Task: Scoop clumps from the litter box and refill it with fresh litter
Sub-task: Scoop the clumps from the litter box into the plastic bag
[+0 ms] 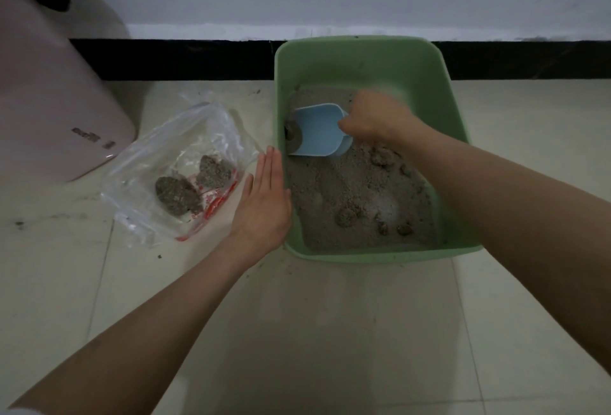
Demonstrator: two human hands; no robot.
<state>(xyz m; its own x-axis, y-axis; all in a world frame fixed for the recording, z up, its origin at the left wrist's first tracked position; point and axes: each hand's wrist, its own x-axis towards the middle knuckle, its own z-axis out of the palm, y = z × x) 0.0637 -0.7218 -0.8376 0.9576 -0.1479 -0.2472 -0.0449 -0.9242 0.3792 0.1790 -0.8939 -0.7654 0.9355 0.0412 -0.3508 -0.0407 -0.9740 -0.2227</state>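
Right hand [373,117]: curled round the handle of the blue scoop [319,130], inside the box at its far end. A bit motion-blurred, so finger detail is mushy.
Left hand [264,196]: flat, fingers straight and together, pressed against the outside of the box's left wall. Holding nothing.
Scoop: just one, mouth pointing left, up against the left wall with a dark clump [292,132] sitting at its lip.
Litter box [363,60]: one green plastic tub on the floor, far end against the wall. No writing on it that I can see.
Litter [347,183]: grey, grainy, covers the bottom; about six brownish clumps dotted around, mostly near and right side.
Plastic bag [178,170]: one clear bag lying flat on the floor, just left of the left hand. Red print along its near-right edge, too smeared to read. Two grey clumps [195,183] inside.
Pink appliance [49,90]: far left, dark lettering low on its side, too blurry to make out.
Floor [330,332]: pale tiles, black skirting strip along the far wall.
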